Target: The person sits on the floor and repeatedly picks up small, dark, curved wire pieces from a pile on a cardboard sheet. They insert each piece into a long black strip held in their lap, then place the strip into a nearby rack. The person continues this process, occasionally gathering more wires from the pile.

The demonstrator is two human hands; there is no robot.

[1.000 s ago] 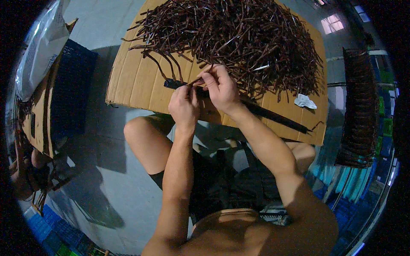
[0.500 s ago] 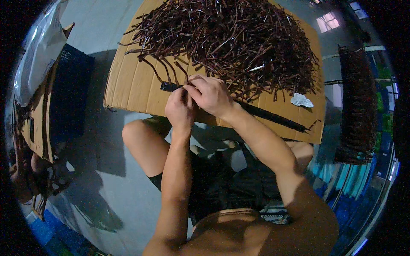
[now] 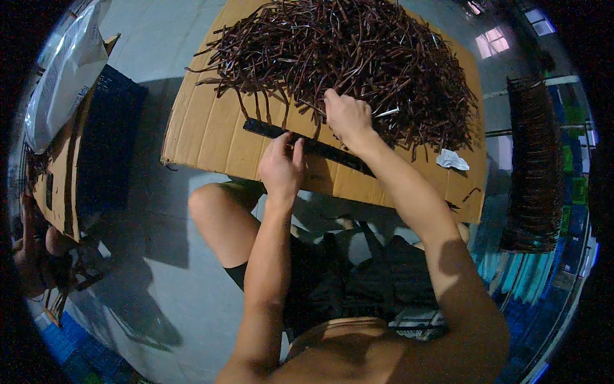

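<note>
A long narrow black strip [image 3: 339, 155] lies slantwise across the near part of a cardboard sheet. Several thin brown twig-like pieces [image 3: 258, 105] stick out from its far edge at the left end. My left hand [image 3: 281, 168] grips the strip's near edge between thumb and fingers, just right of those pieces. Against the near edge of a large heap of similar brown pieces [image 3: 377, 57] is my right hand [image 3: 350, 121], its fingers curled together. What lies between those fingertips is hidden.
The cardboard [image 3: 204, 134] carries the heap and a crumpled white paper [image 3: 452, 160]. A thin white stick [image 3: 388, 112] lies beside my right hand. Dark bristly strips [image 3: 534, 166] hang at the right. Boxes with a plastic bag [image 3: 64, 83] stand left; another person [image 3: 48, 256] sits beyond.
My right hand has left the strip and moved up and right to the heap. My left hand has shifted slightly right, uncovering more of the strip.
</note>
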